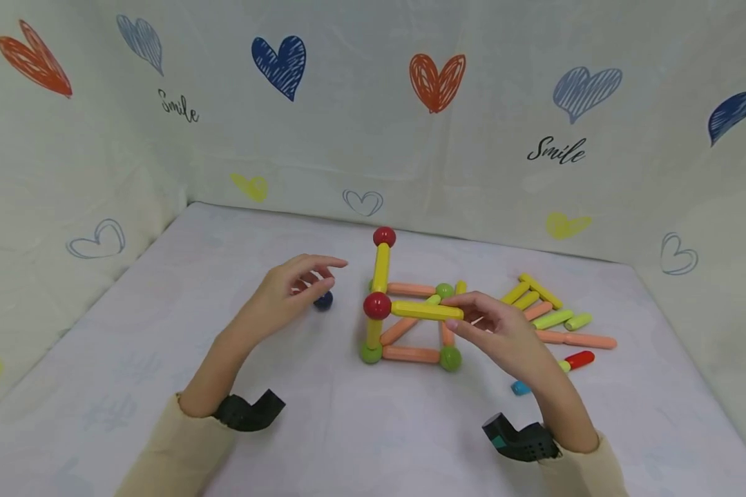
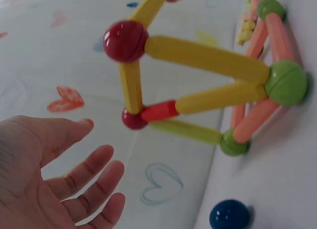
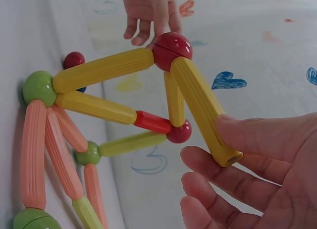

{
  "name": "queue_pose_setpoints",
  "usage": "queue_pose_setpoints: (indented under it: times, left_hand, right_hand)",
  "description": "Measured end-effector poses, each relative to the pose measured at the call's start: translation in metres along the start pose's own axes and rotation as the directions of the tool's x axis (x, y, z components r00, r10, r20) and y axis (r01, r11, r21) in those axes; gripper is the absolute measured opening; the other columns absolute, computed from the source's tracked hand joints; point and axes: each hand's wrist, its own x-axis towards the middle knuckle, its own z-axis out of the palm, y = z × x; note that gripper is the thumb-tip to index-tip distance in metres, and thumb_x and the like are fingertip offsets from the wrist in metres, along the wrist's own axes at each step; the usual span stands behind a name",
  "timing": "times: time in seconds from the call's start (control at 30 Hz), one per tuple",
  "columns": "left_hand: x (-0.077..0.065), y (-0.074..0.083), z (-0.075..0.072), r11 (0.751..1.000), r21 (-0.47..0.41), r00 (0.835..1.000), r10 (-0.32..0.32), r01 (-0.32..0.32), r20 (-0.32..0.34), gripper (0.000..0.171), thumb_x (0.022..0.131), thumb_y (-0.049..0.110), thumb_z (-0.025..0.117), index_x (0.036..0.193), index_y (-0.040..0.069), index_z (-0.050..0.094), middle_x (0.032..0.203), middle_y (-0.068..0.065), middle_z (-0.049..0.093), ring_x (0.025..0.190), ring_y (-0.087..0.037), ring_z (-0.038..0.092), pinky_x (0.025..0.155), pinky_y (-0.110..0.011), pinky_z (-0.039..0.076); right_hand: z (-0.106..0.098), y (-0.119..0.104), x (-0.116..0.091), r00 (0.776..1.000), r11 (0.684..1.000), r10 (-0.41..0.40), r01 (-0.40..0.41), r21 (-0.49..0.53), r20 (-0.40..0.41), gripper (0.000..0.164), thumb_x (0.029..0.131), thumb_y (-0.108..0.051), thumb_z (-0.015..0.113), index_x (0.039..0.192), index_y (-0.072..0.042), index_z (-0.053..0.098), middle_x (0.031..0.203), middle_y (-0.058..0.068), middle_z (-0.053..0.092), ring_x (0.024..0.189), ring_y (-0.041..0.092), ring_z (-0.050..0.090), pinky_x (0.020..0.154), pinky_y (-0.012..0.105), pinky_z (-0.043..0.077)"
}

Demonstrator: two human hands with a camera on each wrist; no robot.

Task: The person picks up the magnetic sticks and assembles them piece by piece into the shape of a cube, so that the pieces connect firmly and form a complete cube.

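Note:
A frame of magnetic sticks and balls stands mid-table, with green balls (image 1: 450, 358) and salmon sticks (image 1: 412, 354) at its base. Two red balls sit on top, a near one (image 1: 377, 305) and a far one (image 1: 384, 237), joined by a yellow stick (image 1: 381, 268). From the near red ball another yellow stick (image 3: 198, 105) juts out to the right. My right hand (image 1: 503, 335) pinches that stick's free end between thumb and fingers. To the left of the frame, my left hand (image 1: 286, 290) hovers with relaxed fingers, touching nothing. Below its fingertips lies a dark blue ball (image 2: 230, 215).
Right of the frame lie loose yellow sticks (image 1: 541, 290), light green sticks (image 1: 553, 319) and salmon sticks (image 1: 587, 341). Closer to the right forearm is a joined piece with a red end (image 1: 579, 359) and a blue end (image 1: 521, 388). A heart-printed cloth (image 1: 360, 138) hangs behind the table.

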Motion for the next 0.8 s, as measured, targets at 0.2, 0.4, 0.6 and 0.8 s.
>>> queue_pose_setpoints:
  times: [0.2, 0.4, 0.6, 0.8]
  left_hand:
    - [0.004, -0.037, -0.018, 0.984, 0.044, 0.985, -0.172, 0.172, 0.011, 0.039, 0.092, 0.023, 0.058, 0.129, 0.014, 0.052, 0.107, -0.012, 0.059, 0.095, -0.026, 0.057, 0.08, -0.036, 0.047]
    - [0.004, -0.07, -0.021, 0.943, 0.157, 0.945, -0.311, 0.293, 0.099, 0.041, 0.09, 0.02, 0.06, 0.127, 0.005, 0.052, 0.106, -0.018, 0.056, 0.09, -0.027, 0.054, 0.071, -0.032, 0.044]
    - [0.005, -0.091, -0.013, 0.922, 0.177, 0.922, -0.367, 0.344, 0.12, 0.039, 0.088, 0.022, 0.062, 0.122, 0.003, 0.055, 0.092, -0.013, 0.055, 0.081, -0.022, 0.05, 0.065, -0.028, 0.039]
    - [0.005, -0.091, -0.009, 0.912, 0.193, 0.917, -0.386, 0.362, 0.104, 0.037, 0.086, 0.026, 0.063, 0.118, 0.006, 0.056, 0.089, -0.011, 0.057, 0.079, -0.021, 0.05, 0.064, -0.027, 0.038]
  right_hand:
    - [0.001, 0.0, 0.0, 1.0, 1.0, 0.0, 0.0, -0.005, -0.002, 0.031, 0.089, -0.026, 0.063, 0.117, -0.015, 0.061, 0.098, 0.003, 0.06, 0.086, 0.017, 0.054, 0.071, 0.022, 0.048]
    - [0.002, 0.0, 0.001, 1.0, 1.0, 0.007, -0.007, -0.006, -0.003, 0.031, 0.088, -0.027, 0.063, 0.118, -0.015, 0.061, 0.099, 0.003, 0.06, 0.086, 0.017, 0.053, 0.071, 0.022, 0.048]
    - [0.002, 0.002, 0.001, 1.0, 1.0, 0.006, -0.006, -0.006, -0.003, 0.031, 0.088, -0.028, 0.063, 0.117, -0.016, 0.061, 0.098, 0.003, 0.061, 0.085, 0.017, 0.055, 0.07, 0.022, 0.049]
    - [0.001, 0.002, 0.0, 1.0, 1.0, -0.01, 0.01, -0.01, -0.002, 0.031, 0.089, -0.026, 0.063, 0.117, -0.016, 0.061, 0.095, 0.002, 0.06, 0.084, 0.017, 0.055, 0.068, 0.023, 0.048]
